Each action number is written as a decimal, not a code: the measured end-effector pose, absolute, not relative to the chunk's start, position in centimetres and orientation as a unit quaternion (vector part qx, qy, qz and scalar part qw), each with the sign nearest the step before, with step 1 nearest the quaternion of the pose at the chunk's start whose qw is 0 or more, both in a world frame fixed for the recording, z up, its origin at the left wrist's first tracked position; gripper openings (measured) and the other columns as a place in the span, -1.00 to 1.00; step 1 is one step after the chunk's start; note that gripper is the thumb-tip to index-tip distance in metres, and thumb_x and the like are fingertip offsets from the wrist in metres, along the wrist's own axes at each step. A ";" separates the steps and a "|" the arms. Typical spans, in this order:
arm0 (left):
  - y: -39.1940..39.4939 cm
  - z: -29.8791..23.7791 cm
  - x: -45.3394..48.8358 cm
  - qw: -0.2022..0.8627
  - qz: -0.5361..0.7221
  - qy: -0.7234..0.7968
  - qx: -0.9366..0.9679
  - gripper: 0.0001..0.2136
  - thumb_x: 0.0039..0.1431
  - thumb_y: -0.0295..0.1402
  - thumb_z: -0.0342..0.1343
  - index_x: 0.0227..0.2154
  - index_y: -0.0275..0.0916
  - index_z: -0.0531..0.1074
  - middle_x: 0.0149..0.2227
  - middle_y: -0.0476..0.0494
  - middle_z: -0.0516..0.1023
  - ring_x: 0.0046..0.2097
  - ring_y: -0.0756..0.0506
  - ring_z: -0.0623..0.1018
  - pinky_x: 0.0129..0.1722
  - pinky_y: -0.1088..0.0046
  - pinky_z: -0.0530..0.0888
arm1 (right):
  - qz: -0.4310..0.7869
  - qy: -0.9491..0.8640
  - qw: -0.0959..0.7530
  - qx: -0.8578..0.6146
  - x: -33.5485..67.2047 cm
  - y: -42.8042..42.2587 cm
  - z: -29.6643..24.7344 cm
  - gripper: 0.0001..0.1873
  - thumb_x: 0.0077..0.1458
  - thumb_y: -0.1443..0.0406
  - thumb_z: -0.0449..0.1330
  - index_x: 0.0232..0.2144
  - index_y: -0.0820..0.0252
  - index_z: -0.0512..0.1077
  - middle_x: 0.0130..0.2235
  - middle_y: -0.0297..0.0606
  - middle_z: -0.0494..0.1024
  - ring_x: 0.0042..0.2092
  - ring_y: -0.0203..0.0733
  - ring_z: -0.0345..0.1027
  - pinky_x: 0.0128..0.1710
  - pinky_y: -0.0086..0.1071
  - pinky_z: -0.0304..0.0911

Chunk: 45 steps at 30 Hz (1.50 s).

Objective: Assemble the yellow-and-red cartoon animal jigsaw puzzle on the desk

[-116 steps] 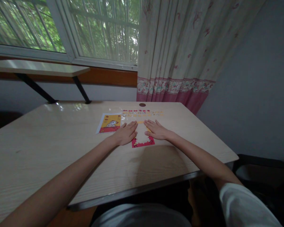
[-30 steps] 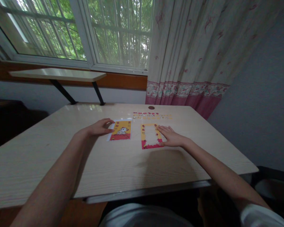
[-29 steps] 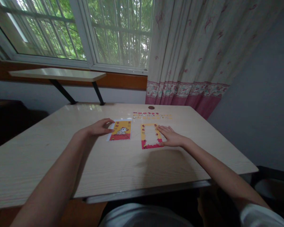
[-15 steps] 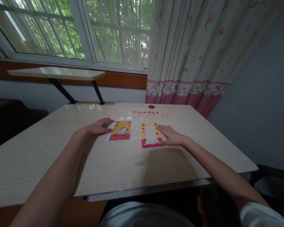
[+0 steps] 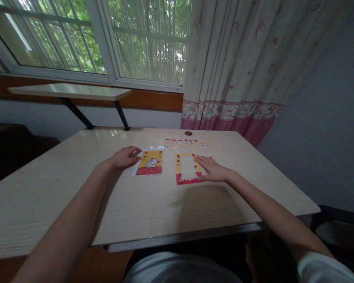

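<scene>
On the pale wooden table (image 5: 153,204) lie a picture card (image 5: 149,162) with a white animal on yellow and red, and to its right a puzzle frame (image 5: 187,168) with a yellow and red border and a blank middle. My left hand (image 5: 124,156) rests at the card's left edge, fingers loosely curled onto the white margin. My right hand (image 5: 212,169) lies flat and open on the frame's right border. A row of small puzzle pieces (image 5: 189,143) lies beyond the frame near the table's far edge.
A round cable hole (image 5: 188,133) sits at the table's far edge. Behind are a window (image 5: 106,35), a narrow shelf on black brackets (image 5: 67,91) and a flowered curtain with a pink hem (image 5: 233,70). The table's right edge drops off towards a grey wall.
Since 3.9 s ago my left hand left the puzzle frame and went to the picture card's left edge. My right hand slid to the frame's right border. Over the last second nothing moved.
</scene>
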<state>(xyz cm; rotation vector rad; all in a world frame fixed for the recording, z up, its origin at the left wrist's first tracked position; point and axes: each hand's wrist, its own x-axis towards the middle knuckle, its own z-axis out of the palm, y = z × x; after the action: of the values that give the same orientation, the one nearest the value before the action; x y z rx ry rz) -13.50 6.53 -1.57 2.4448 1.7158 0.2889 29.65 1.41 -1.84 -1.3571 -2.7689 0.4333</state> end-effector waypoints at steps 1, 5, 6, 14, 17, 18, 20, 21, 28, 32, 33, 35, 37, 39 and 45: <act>6.5 -1.5 -13.4 0.070 0.095 0.572 0.812 -0.42 -0.01 0.03 -0.14 -0.06 -0.28 0.39 0.01 -0.28 0.43 0.05 -0.23 0.40 0.09 0.23 0.28 | 0.139 -0.889 0.016 -0.436 29.7 1.4 -1.9 0.08 -0.07 -0.26 0.00 0.30 0.20 -0.22 0.33 -0.05 -0.20 0.33 0.12 -0.33 0.26 0.10 -0.42; 6.6 -1.5 -13.4 0.072 0.091 0.581 0.806 -0.39 -0.03 0.05 -0.14 -0.05 -0.29 0.38 0.02 -0.28 0.42 0.05 -0.24 0.40 0.08 0.23 0.29 | 0.140 -0.888 0.019 -0.437 29.7 1.4 -2.0 0.09 -0.08 -0.27 0.00 0.30 0.19 -0.22 0.32 -0.04 -0.19 0.32 0.12 -0.33 0.25 0.11 -0.42; 6.6 -1.6 -13.5 0.073 0.092 0.581 0.806 -0.40 -0.03 0.05 -0.14 -0.05 -0.28 0.38 0.02 -0.27 0.42 0.05 -0.24 0.40 0.08 0.23 0.29 | 0.140 -0.888 0.020 -0.437 29.7 1.4 -1.9 0.09 -0.07 -0.27 0.00 0.30 0.19 -0.22 0.32 -0.04 -0.19 0.32 0.12 -0.33 0.25 0.11 -0.42; 6.6 -1.8 -13.4 0.067 0.089 0.586 0.803 -0.42 0.00 0.03 -0.14 -0.04 -0.26 0.38 0.03 -0.27 0.41 0.05 -0.24 0.40 0.07 0.21 0.29 | 0.141 -0.885 0.023 -0.443 29.5 1.2 -1.7 0.06 -0.06 -0.27 -0.01 0.30 0.16 -0.21 0.32 -0.06 -0.17 0.32 0.14 -0.30 0.24 0.14 -0.41; 6.5 -1.6 -13.3 0.065 0.089 0.588 0.801 -0.40 -0.01 0.04 -0.14 -0.04 -0.28 0.38 0.03 -0.29 0.41 0.04 -0.24 0.40 0.07 0.23 0.30 | 0.142 -0.887 0.026 -0.440 29.5 1.2 -1.6 0.06 -0.06 -0.27 -0.02 0.30 0.16 -0.21 0.32 -0.06 -0.18 0.32 0.13 -0.31 0.24 0.14 -0.41; 6.4 -1.6 -13.2 0.065 0.089 0.588 0.802 -0.39 -0.02 0.04 -0.14 -0.03 -0.29 0.38 0.03 -0.30 0.41 0.04 -0.25 0.40 0.07 0.23 0.30 | 0.142 -0.886 0.025 -0.440 29.5 1.2 -1.6 0.06 -0.06 -0.27 -0.02 0.30 0.17 -0.21 0.33 -0.06 -0.18 0.32 0.13 -0.31 0.24 0.13 -0.42; 6.4 -1.6 -13.2 0.066 0.087 0.585 0.803 -0.39 -0.02 0.04 -0.15 -0.03 -0.30 0.38 0.04 -0.31 0.40 0.04 -0.25 0.40 0.07 0.22 0.29 | 0.143 -0.885 0.019 -0.442 29.5 1.1 -1.5 0.07 -0.06 -0.27 -0.02 0.30 0.20 -0.20 0.32 -0.05 -0.19 0.32 0.13 -0.31 0.24 0.13 -0.42; 6.4 -1.6 -13.2 0.066 0.087 0.585 0.804 -0.39 -0.02 0.04 -0.15 -0.03 -0.30 0.38 0.04 -0.30 0.40 0.05 -0.25 0.40 0.08 0.22 0.29 | 0.143 -0.884 0.017 -0.444 29.5 1.1 -1.4 0.07 -0.06 -0.27 -0.01 0.30 0.21 -0.20 0.32 -0.04 -0.19 0.32 0.12 -0.31 0.24 0.13 -0.42; 6.5 -1.6 -13.3 0.065 0.080 0.581 0.808 -0.37 0.00 0.03 -0.16 -0.02 -0.35 0.36 0.04 -0.34 0.39 0.05 -0.27 0.39 0.09 0.21 0.27 | 0.142 -0.884 0.020 -0.445 29.5 1.1 -1.5 0.06 -0.06 -0.26 0.00 0.30 0.18 -0.18 0.32 -0.05 -0.17 0.32 0.13 -0.30 0.24 0.14 -0.41; 6.5 -1.6 -13.5 0.067 0.070 0.578 0.810 -0.38 0.00 0.01 -0.15 0.00 -0.34 0.34 0.05 -0.33 0.38 0.06 -0.25 0.38 0.09 0.22 0.27 | 0.141 -0.886 0.023 -0.442 29.5 1.2 -1.7 0.06 -0.06 -0.26 0.01 0.30 0.20 -0.18 0.32 -0.02 -0.16 0.32 0.15 -0.29 0.24 0.16 -0.40; 6.6 -1.7 -13.5 0.068 0.070 0.578 0.810 -0.38 -0.01 0.01 -0.14 0.00 -0.33 0.34 0.05 -0.32 0.38 0.06 -0.25 0.38 0.09 0.22 0.27 | 0.141 -0.886 0.025 -0.440 29.5 1.2 -1.7 0.06 -0.06 -0.26 0.01 0.30 0.20 -0.18 0.32 -0.02 -0.15 0.32 0.15 -0.28 0.23 0.16 -0.40; 6.6 -1.7 -13.6 0.070 0.070 0.575 0.812 -0.39 -0.01 0.01 -0.13 0.00 -0.32 0.34 0.05 -0.30 0.39 0.06 -0.24 0.38 0.08 0.23 0.28 | 0.142 -0.886 0.029 -0.440 29.5 1.2 -1.7 0.06 -0.06 -0.26 0.01 0.30 0.20 -0.18 0.32 -0.03 -0.16 0.32 0.15 -0.28 0.24 0.15 -0.40; 6.5 -1.6 -13.5 0.070 0.071 0.572 0.814 -0.39 -0.02 0.01 -0.12 0.00 -0.32 0.34 0.05 -0.30 0.39 0.06 -0.24 0.38 0.09 0.24 0.27 | 0.142 -0.885 0.027 -0.442 29.5 1.2 -1.6 0.07 -0.06 -0.26 0.00 0.30 0.21 -0.18 0.32 -0.04 -0.16 0.32 0.14 -0.29 0.24 0.14 -0.40; 6.5 -1.5 -13.4 0.070 0.074 0.573 0.813 -0.39 -0.02 0.00 -0.11 0.00 -0.34 0.34 0.06 -0.31 0.38 0.07 -0.25 0.37 0.10 0.24 0.26 | 0.142 -0.884 0.022 -0.445 29.5 1.2 -1.5 0.07 -0.06 -0.26 0.01 0.30 0.22 -0.18 0.32 -0.04 -0.17 0.32 0.13 -0.30 0.25 0.13 -0.42; 6.1 -1.4 -13.3 0.092 0.094 0.574 0.808 -0.37 -0.02 -0.02 -0.08 0.01 -0.42 0.32 0.07 -0.39 0.36 0.08 -0.28 0.37 0.12 0.20 0.24 | 0.149 -0.885 0.024 -0.440 29.4 1.1 -1.4 0.04 -0.04 -0.23 0.02 0.30 0.20 -0.20 0.32 -0.04 -0.17 0.32 0.14 -0.30 0.24 0.14 -0.42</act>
<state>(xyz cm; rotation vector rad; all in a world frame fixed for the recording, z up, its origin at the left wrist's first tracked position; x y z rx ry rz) -13.31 6.14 -1.43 2.4016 1.7044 0.2794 29.43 1.15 -1.43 -1.3602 -2.7389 0.4619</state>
